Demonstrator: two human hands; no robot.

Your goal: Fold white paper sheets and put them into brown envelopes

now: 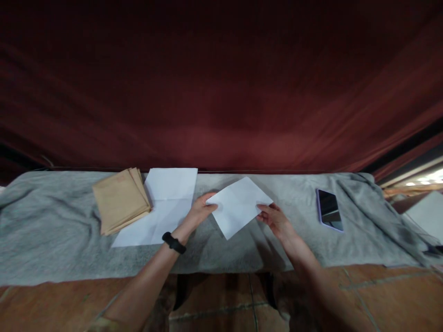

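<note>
A white sheet of paper (238, 205), folded and tilted like a diamond, is held just above the grey cloth between both hands. My left hand (200, 211) pinches its left corner; a black band sits on that wrist. My right hand (275, 218) grips its right edge. To the left lies a creased, unfolded white sheet (162, 207) flat on the cloth. A stack of brown envelopes (119, 199) lies partly over that sheet's left edge.
A grey cloth (51, 230) covers the long table. A phone (329, 210) with a lilac case lies screen-up at the right. A dark red curtain (221, 92) hangs behind the table. Reddish floor tiles (221, 299) show below the front edge.
</note>
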